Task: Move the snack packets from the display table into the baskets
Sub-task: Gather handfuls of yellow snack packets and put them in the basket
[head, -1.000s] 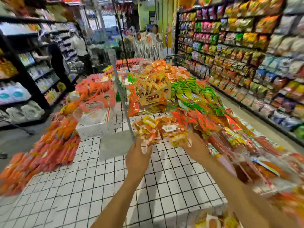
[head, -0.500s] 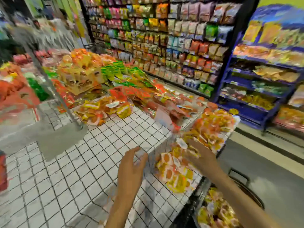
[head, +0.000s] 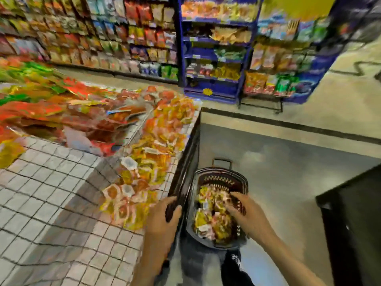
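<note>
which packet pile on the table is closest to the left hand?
The yellow-orange pile along the table edge, right beside the left hand gripping that edge. The red pile and green pile lie farther back.

- The display table (head: 51, 193) has a white tiled top with dark grid lines, partly bare on the near side.
- A heap of orange-and-yellow snack packets (head: 148, 162) lies along its right edge.
- Farther back, red packets (head: 61, 116) and green packets (head: 24, 69) cover it.
- On the grey floor (head: 288, 162), a dark basket (head: 220, 178) stands just beside the table's side.
</note>
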